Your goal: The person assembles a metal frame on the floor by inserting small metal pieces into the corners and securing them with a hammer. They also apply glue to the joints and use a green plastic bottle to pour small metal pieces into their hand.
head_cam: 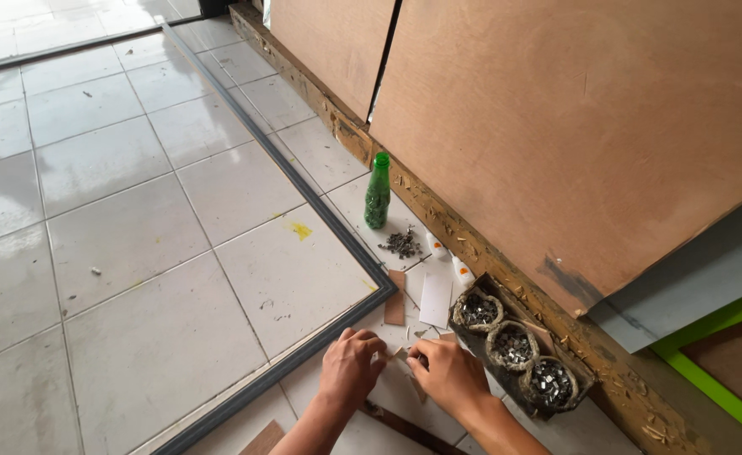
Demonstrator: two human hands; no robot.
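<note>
My left hand (350,368) and my right hand (445,373) meet low over the tiled floor, fingers curled around a small pale piece (398,352) held between them. Just beyond them lie a brown wooden strip (395,299) and a white card (436,297). To the right of my right hand, a dark tray (472,333) holds three woven bowls (512,345) full of small metal pieces.
A green glass bottle (377,193) stands upright near the wall, with a heap of small metal bits (401,244) beside it. A dark frame (320,215) lies across the floor tiles. Large brown boards (581,126) lean against the wall on the right.
</note>
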